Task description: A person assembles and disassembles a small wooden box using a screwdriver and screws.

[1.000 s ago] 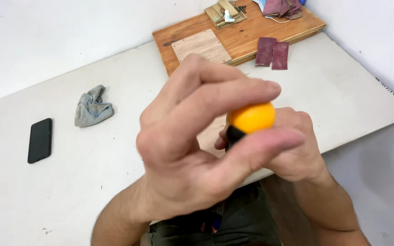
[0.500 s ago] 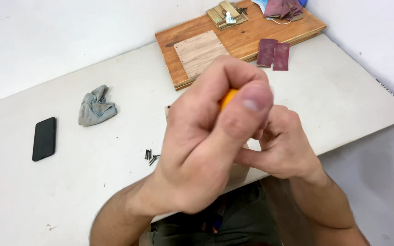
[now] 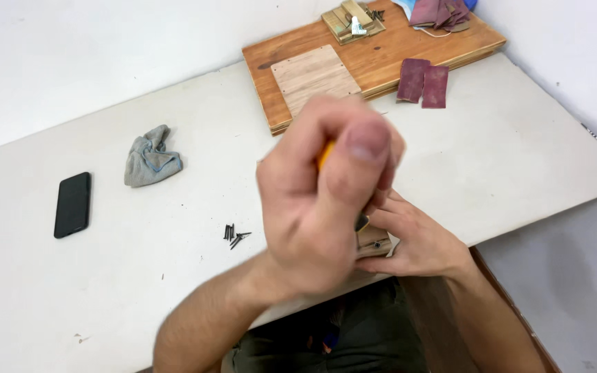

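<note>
White surface (image 3: 506,159): left hand (image 3: 319,207) grip pinching an orange-handled tool (image 3: 325,153) upright, right hand (image 3: 416,242) clamping the small wooden block (image 3: 373,242) beneath; steadiness matters.

Orange tool (image 3: 324,155) mostly behind left hand (image 3: 319,207)

A white tabletop (image 3: 533,159) carries everything. A wooden board (image 3: 409,52) lies at its far edge. Just beside the board's near edge lie two reddish sandpaper pieces (image 3: 423,82). Well left of the board sit a crumpled grey rag (image 3: 150,157) and, further left, a black phone (image 3: 72,204) (face down or dark). Nearer than the board, some small dark screws (image 3: 235,235).
</note>
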